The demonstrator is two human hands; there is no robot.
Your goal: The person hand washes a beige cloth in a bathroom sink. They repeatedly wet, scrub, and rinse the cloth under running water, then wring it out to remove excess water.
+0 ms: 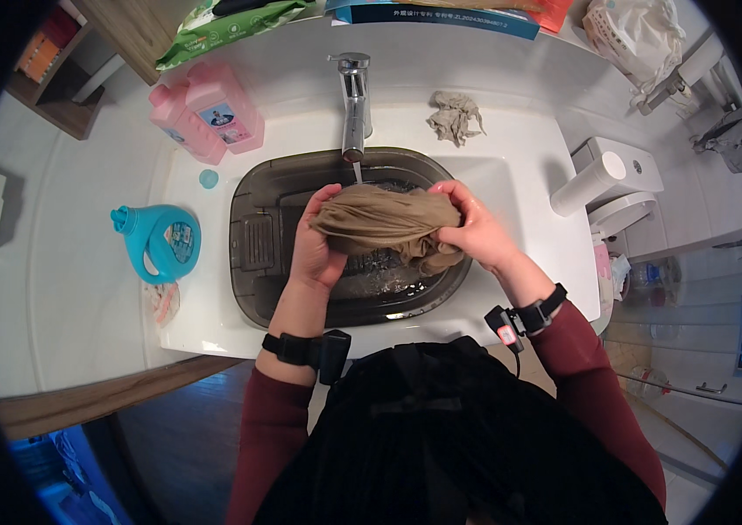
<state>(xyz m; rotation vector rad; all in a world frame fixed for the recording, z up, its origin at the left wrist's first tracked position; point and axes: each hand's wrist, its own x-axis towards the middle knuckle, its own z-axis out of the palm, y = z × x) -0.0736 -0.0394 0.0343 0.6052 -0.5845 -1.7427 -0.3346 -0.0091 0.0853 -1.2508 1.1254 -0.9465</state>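
Observation:
A wet brown cloth garment (387,216) is stretched between my two hands above a dark translucent plastic washbasin (239,262). My left hand (318,243) grips its left end, with the thumb side against the folds. At the right end, my right hand (476,226) pinches the fabric between thumb and fingers, and a bunched part hangs below toward the water. Water (377,285) ripples in the basin. From the chrome faucet (355,105) a thin stream runs down behind the cloth's upper edge. A ribbed washboard panel (257,241) shows at the basin's left side.
Two pink bottles (226,108) and a teal detergent jug (164,243) stand left of the white sink (535,289). A crumpled grey cloth (455,118) lies behind it on the right, near a white cylinder (587,184). Packages, including green wipes (233,29), line the shelf above.

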